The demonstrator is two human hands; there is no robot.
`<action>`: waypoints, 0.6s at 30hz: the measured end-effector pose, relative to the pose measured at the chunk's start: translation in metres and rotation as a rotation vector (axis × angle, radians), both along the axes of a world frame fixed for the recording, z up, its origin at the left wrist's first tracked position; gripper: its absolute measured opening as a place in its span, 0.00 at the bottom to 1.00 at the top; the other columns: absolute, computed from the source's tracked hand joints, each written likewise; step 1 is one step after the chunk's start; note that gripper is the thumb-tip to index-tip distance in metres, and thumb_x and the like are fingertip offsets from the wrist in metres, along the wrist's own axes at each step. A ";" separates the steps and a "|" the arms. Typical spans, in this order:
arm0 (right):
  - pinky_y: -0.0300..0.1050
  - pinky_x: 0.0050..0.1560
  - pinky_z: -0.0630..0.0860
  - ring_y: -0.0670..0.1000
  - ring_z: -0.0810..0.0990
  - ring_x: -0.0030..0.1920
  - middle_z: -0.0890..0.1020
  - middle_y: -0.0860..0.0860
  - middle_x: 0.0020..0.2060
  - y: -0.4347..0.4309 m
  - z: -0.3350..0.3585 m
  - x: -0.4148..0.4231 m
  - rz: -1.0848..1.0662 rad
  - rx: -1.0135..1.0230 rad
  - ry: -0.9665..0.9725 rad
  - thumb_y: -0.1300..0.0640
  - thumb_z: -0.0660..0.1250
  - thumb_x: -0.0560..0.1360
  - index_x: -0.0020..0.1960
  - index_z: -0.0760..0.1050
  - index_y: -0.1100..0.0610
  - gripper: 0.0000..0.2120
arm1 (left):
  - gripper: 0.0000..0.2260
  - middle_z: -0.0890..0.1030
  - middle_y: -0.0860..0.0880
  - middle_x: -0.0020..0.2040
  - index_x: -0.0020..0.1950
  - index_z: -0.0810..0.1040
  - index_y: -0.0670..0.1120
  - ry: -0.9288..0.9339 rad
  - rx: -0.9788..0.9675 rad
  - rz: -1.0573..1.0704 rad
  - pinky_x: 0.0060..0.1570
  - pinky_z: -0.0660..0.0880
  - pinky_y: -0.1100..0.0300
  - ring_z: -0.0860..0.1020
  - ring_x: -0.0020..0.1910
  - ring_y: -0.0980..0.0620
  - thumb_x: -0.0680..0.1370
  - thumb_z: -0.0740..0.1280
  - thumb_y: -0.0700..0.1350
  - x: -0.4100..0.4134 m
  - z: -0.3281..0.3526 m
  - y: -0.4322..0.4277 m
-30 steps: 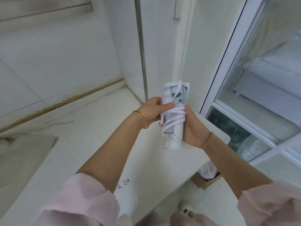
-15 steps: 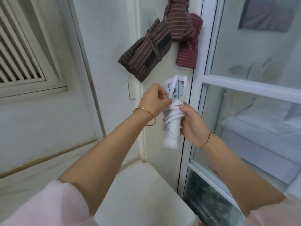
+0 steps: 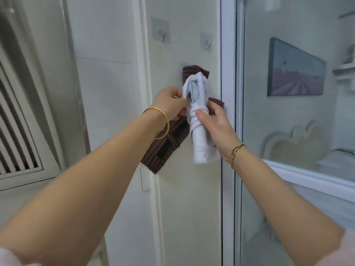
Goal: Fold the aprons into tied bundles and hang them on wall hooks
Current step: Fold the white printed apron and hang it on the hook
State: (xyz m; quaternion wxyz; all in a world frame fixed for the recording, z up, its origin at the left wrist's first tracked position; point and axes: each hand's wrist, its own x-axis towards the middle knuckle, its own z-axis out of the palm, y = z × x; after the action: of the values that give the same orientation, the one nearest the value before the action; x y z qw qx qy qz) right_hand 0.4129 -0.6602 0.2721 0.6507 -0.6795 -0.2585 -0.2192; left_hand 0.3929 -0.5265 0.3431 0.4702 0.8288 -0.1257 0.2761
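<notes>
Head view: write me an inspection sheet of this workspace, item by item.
Surface: white wall panel, upright.
Job's things: white apron bundle, cord wound round its middle, held up before the wall; brown striped bundle hangs behind it; adhesive hooks above, two, both bare.
Clutter: nothing seen.
Hands: left hand pinches the white bundle's upper edge; right hand grips its middle, thumb on the cord.
Cables: nothing seen.
Surroundings: glass door to the right, framed picture behind it; louvred vent to the left.
</notes>
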 end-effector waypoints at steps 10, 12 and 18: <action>0.43 0.58 0.69 0.52 0.71 0.65 0.67 0.52 0.70 0.046 0.147 0.048 -0.288 0.041 -0.271 0.43 0.68 0.73 0.75 0.53 0.51 0.37 | 0.14 0.74 0.46 0.54 0.62 0.72 0.44 -0.208 -0.037 0.185 0.42 0.79 0.61 0.76 0.47 0.49 0.77 0.60 0.36 0.023 0.110 0.042; 0.43 0.52 0.70 0.52 0.74 0.61 0.67 0.52 0.68 0.058 0.167 0.050 -0.388 0.023 -0.334 0.42 0.67 0.72 0.74 0.54 0.50 0.37 | 0.16 0.72 0.46 0.55 0.65 0.70 0.43 -0.208 0.009 0.219 0.49 0.79 0.56 0.74 0.48 0.49 0.77 0.60 0.35 0.031 0.115 0.048; 0.47 0.44 0.71 0.57 0.75 0.54 0.69 0.53 0.59 0.089 0.198 0.064 -0.689 -0.163 -0.277 0.41 0.66 0.71 0.71 0.55 0.49 0.34 | 0.16 0.76 0.44 0.57 0.64 0.69 0.43 -0.223 0.061 0.223 0.57 0.76 0.50 0.76 0.56 0.46 0.77 0.60 0.34 0.044 0.118 0.055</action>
State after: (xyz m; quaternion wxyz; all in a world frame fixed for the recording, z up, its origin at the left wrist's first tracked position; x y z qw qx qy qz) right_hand 0.4770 -0.5711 0.4697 0.4414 -0.7401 -0.1169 -0.4937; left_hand 0.4373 -0.4711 0.4611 0.3943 0.8157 -0.0927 0.4131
